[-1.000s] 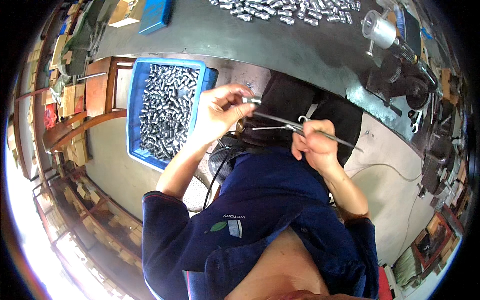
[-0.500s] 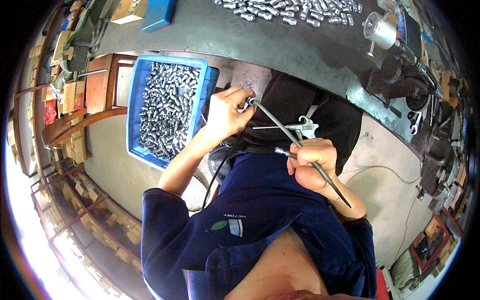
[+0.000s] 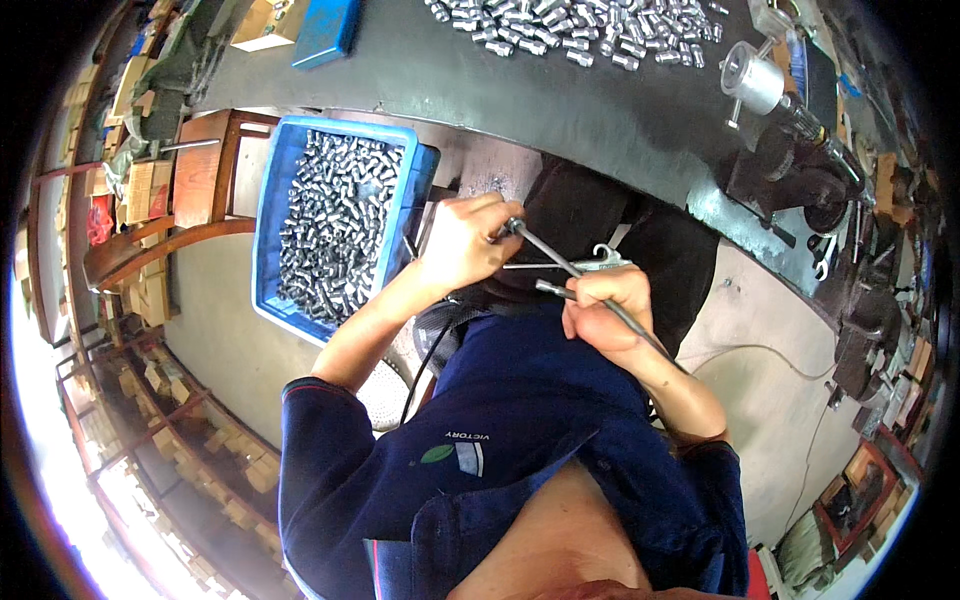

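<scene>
My left hand (image 3: 462, 243) is closed, its fingers pinching a small metal fitting (image 3: 514, 227) that is mostly hidden by them. One end of a long thin grey metal rod (image 3: 552, 252) meets the fitting. Around the rod's middle my right hand (image 3: 612, 303) is wrapped, with the rod slanting back over the forearm. A second, shorter tool with a shiny metal tip (image 3: 553, 289) also sticks out of the right fist toward the left. Behind that fist, over my lap, lies a light grey air blow gun (image 3: 606, 257) with a thin nozzle, partly covered.
To my left stands a blue plastic crate (image 3: 268, 225) full of small metal fittings. A dark workbench (image 3: 420, 85) runs across ahead, bearing a pile of shiny fittings (image 3: 590, 28), a blue box (image 3: 325, 35) and a clamp-like metal fixture (image 3: 755, 80). A wooden chair (image 3: 200, 170) is beyond the crate.
My left hand has come slightly nearer and turned, so the fitting shows less. My right hand has shifted up and left with the rod and short tool, covering more of the blow gun.
</scene>
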`<state>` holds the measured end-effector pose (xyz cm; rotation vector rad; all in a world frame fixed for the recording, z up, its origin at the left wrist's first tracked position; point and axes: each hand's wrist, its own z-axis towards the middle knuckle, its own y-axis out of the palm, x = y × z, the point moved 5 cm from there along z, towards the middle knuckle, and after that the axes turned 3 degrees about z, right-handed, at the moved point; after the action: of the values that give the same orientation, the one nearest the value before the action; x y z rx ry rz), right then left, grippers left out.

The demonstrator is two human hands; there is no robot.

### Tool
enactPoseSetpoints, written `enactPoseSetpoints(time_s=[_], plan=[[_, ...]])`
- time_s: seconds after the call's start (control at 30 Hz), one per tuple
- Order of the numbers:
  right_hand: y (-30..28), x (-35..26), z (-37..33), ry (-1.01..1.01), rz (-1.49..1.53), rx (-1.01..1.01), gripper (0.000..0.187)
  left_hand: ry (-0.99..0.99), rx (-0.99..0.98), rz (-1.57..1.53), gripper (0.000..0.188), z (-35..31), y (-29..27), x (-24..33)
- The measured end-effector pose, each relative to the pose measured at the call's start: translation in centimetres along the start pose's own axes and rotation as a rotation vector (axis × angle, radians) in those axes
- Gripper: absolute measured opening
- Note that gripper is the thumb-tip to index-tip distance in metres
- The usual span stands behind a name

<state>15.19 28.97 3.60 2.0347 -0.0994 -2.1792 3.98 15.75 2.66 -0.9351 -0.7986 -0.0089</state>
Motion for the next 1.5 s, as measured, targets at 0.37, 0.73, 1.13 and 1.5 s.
enactPoseSetpoints(time_s=[0.37,0.73,1.13,1.5], plan=[[-2.9,-1.2,-0.7,-0.239,-0.264,0.191,0.029,0.204,-0.131,0.240,0.024,6.1,-0.6,-1.1],[-2.4,-2.4,-1.5,-0.133,-0.054,0.256,0.033,0.060,0.364,-0.061,0.037,18.6,-10.0,-3.4],[-1.0,-0.1,-1.2,-0.023,0.190,0.139,0.031,-0.874,0.056,0.364,0.019,-16.4,-15.1,-20.7],[-0.2,0.6,-1.1,0.009,0.267,0.085,0.035,-1.139,-0.253,0.753,0.027,-26.0,-11.8,-22.5]])
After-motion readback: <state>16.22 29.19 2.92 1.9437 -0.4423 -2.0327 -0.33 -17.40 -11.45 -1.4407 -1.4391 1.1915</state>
